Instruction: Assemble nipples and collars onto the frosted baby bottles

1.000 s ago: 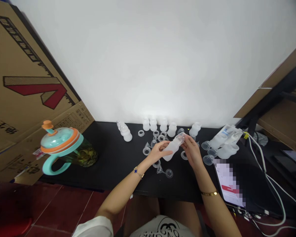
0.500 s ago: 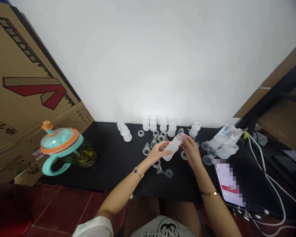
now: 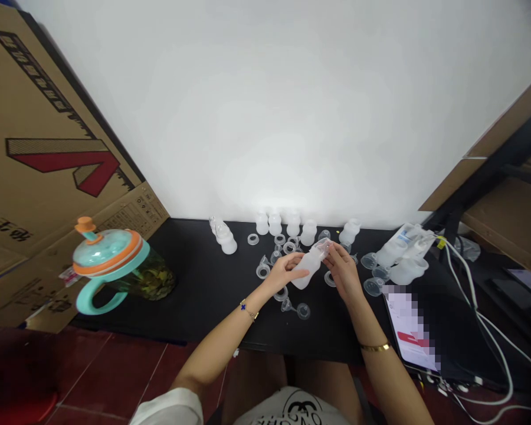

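Note:
Tilted above the black table (image 3: 194,283), a frosted white baby bottle (image 3: 307,268) with a clear cap is held between both hands. My left hand (image 3: 287,271) is closed around its lower body. The fingers of my right hand (image 3: 341,265) grip the clear cap end at the upper right. Beneath and around my hands lie loose clear rings, one a collar ring (image 3: 262,271), and funnel-shaped nipples such as this nipple (image 3: 287,304). A clear round cap (image 3: 303,311) lies nearer the front edge.
Several open bottles (image 3: 275,224) stand along the wall. Two capped bottles (image 3: 225,238) are further left. A lidded tea jug (image 3: 128,265) stands at the left by a cardboard box (image 3: 48,147). At the right are bagged bottles (image 3: 407,248), a phone (image 3: 411,330) and white cables (image 3: 473,283).

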Motion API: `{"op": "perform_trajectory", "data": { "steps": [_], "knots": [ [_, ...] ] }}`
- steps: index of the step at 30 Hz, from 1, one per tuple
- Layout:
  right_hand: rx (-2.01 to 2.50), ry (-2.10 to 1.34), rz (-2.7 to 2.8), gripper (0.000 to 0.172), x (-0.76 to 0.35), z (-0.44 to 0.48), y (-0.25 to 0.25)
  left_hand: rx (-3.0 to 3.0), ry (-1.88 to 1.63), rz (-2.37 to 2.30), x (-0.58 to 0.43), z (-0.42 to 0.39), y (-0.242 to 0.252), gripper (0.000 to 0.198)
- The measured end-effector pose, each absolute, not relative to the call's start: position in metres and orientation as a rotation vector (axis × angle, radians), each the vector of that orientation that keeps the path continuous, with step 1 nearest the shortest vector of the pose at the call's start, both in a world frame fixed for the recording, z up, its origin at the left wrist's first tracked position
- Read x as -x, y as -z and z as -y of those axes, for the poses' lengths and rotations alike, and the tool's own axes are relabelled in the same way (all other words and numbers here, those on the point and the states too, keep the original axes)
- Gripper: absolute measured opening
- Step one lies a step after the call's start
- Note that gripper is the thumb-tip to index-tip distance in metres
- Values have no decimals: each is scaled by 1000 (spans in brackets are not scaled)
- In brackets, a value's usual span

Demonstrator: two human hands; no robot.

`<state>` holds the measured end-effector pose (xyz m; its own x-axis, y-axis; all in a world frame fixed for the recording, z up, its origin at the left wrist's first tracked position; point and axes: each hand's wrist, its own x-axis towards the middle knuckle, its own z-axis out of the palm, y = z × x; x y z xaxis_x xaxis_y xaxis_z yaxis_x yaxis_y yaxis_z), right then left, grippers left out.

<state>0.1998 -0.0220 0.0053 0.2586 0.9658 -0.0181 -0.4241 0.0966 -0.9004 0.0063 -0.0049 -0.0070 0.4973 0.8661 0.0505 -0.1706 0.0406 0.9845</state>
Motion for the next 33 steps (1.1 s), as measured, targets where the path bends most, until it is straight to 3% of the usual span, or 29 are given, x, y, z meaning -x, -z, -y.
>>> {"op": "perform_trajectory", "data": {
  "steps": [33],
  "knots": [
    [972, -1196, 752, 41, -199, 23, -5, -1358, -902, -713, -5, 7, 1, 61]
  ]
}}
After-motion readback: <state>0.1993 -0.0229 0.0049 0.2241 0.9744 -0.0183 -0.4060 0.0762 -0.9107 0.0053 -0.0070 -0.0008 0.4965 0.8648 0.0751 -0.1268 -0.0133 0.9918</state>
